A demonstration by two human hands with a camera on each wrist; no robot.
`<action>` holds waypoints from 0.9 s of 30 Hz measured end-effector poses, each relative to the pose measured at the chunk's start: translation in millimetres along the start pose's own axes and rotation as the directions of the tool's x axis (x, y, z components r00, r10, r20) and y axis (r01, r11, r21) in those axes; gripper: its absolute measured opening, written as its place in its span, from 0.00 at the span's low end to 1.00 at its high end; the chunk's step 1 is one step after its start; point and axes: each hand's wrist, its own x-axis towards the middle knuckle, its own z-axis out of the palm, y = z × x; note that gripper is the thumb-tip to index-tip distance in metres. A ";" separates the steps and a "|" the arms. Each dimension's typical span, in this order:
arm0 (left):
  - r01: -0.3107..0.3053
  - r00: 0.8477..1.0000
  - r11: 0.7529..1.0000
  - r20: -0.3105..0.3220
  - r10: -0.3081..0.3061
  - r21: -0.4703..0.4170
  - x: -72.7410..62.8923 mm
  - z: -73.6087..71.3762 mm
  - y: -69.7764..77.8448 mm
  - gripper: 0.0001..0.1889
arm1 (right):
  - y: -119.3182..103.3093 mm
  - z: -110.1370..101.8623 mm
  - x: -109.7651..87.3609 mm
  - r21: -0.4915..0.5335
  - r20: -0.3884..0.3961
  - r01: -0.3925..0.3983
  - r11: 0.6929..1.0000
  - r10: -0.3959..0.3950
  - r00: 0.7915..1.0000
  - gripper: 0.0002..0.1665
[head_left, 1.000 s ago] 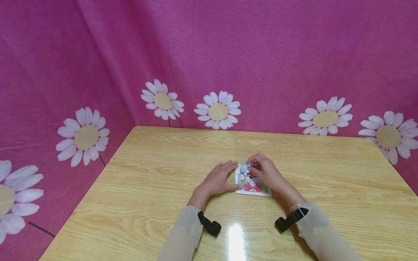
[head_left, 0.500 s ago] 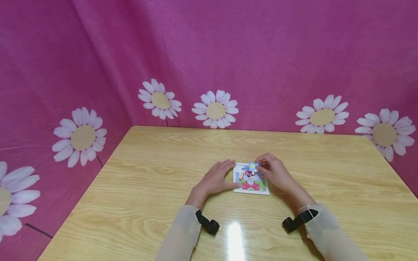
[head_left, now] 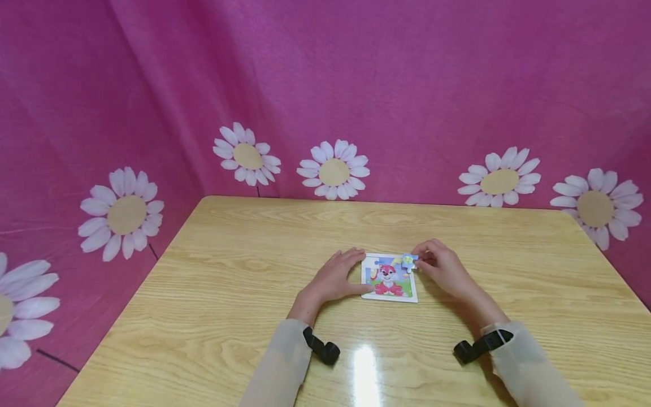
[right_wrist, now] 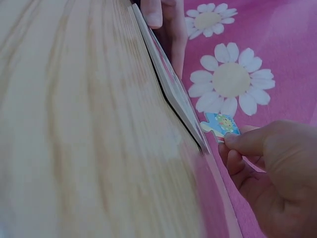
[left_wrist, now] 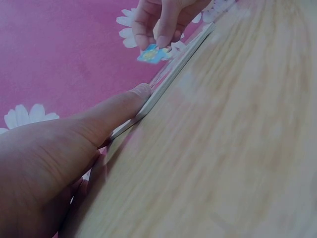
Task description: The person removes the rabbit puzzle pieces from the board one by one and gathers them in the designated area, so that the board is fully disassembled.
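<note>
1. Right hand (head_left: 446, 271): thumb and fingers pinch a blue puzzle piece (head_left: 408, 262) with a yellow figure printed on it. Both wrist views confirm the pinch at one side of the piece.
2. Left hand (head_left: 333, 278): thumb and fingers spread apart. Thumb rests on the lower left of the puzzle board (head_left: 402, 299); fingertips lie at its upper left corner.
3. Position: board lies flat on the bench (head_left: 244, 271), between the hands. Piece is over the board's upper right corner, and from the wrist views appears raised off the surface.
4. Change: over the last second the piece shifts rightward, from the board's upper left, past the middle, to the upper right. Left hand holds the same place on the board.
5. Result: the red-and-white animal picture is now largely uncovered. A pale patch shows at upper left; whether it is bare tray cannot be told.
6. Reading: piece is not seated. Being held loose, it is still free to turn or shift, while the left hand likely steadies the board.
</note>
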 end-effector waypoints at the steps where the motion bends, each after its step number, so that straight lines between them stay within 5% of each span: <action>1: -0.001 1.000 1.000 -0.002 0.001 0.000 -0.1 0.1 0.0 0.44 | 1.3 -1.3 -0.7 -0.005 0.001 -0.002 1.000 0.002 1.000 0.09; 27: -0.022 1.000 1.000 -0.011 0.022 0.003 -0.5 0.0 0.3 0.44 | 20.8 -28.7 -15.8 -0.092 0.008 -0.026 0.995 0.027 1.000 0.09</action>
